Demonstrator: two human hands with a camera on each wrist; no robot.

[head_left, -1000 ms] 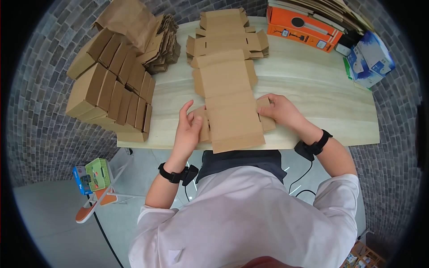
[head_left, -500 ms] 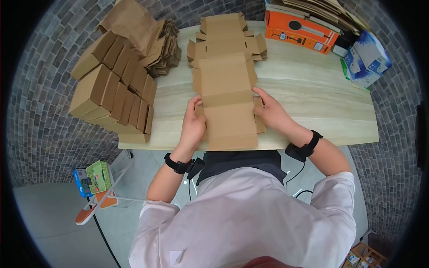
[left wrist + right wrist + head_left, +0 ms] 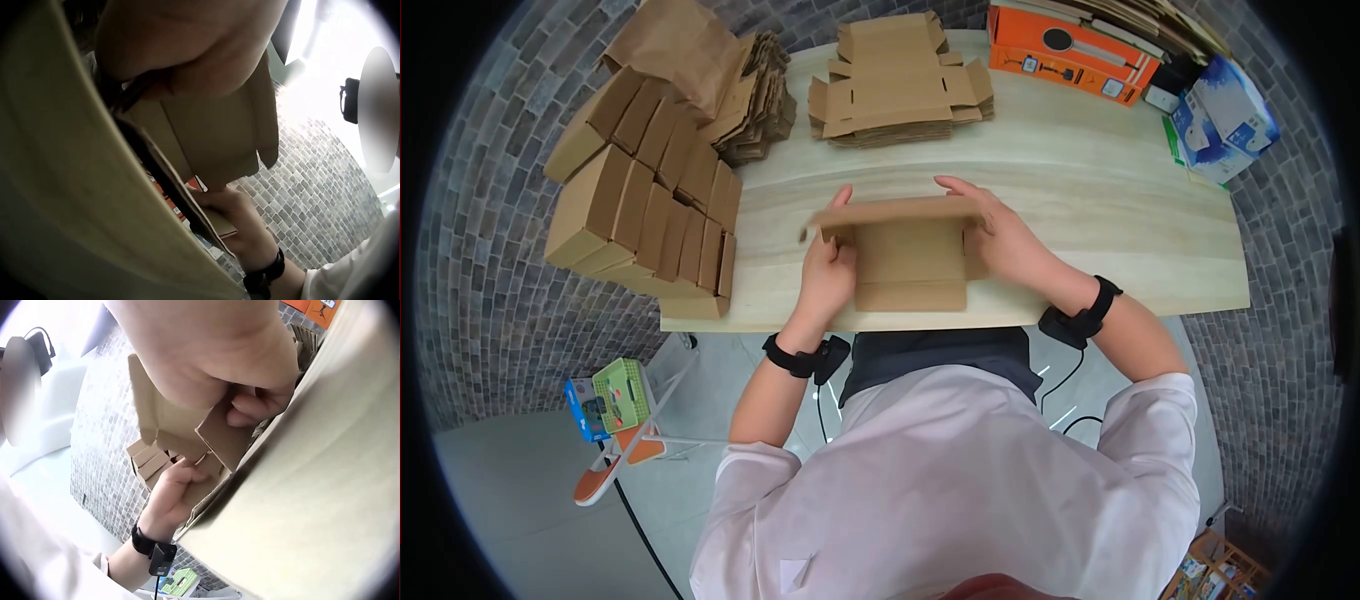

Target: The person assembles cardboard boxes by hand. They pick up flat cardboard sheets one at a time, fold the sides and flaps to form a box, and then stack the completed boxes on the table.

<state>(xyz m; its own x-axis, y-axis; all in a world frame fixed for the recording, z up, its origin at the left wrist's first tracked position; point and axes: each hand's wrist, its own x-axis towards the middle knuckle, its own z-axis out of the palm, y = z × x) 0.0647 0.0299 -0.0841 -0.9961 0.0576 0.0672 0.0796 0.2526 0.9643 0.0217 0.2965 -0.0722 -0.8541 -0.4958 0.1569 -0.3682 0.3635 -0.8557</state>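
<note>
A partly folded cardboard box (image 3: 910, 255) lies at the table's front edge, its back and lid panel (image 3: 900, 209) raised upright and blurred. On its left side, my left hand (image 3: 828, 278) grips the side flap, thumb on the inside. My right hand (image 3: 1012, 240) holds the opposite flap, with curled fingers against the cardboard in the right wrist view. One finger of each hand reaches up behind the raised panel. From the left wrist, the lid panel (image 3: 215, 134) stands up with its notched tab; much of my left hand's grip is hidden there.
Flat box blanks (image 3: 900, 95) lie stacked at the back middle. Folded boxes (image 3: 625, 200) are piled on the left, near more flattened cardboard (image 3: 750, 105) and a brown paper bag (image 3: 675, 45). An orange box (image 3: 1070, 55) and a blue-white box (image 3: 1225, 125) stand back right.
The long flat blank has been folded: its far half now stands up towards me. Both hands shifted from flattened side flaps to the raised sides, fingers behind the panel.
</note>
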